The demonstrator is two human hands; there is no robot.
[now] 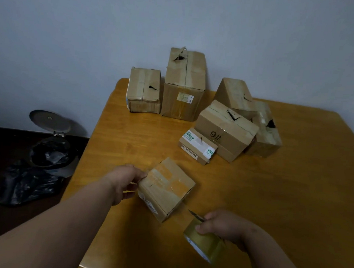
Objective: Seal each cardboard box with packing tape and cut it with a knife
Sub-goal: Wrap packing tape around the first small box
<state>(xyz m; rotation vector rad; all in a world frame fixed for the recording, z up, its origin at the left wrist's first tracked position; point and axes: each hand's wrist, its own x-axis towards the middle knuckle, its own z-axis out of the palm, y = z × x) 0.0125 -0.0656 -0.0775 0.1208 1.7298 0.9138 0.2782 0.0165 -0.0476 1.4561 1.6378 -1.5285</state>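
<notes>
Six cardboard boxes (184, 85) (several with torn, slit tops) crowd the far side of the glossy wooden table (292, 181); an open-lidded bin (48, 145) stands on the floor. The left hand (126, 182) grips a small taped box (167, 187) near the front edge. The right hand (222, 225) clasps a tape roll (203, 243) and knife (196, 215).

Matt cardboard box (166, 187) – glossy tape roll (202, 240), smooth wooden table (271, 190).

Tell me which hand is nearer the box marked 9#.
Left. The left hand grips the small box in front of the 9# box; the right hand, holding tape roll and knife, sits nearer the person.
</notes>
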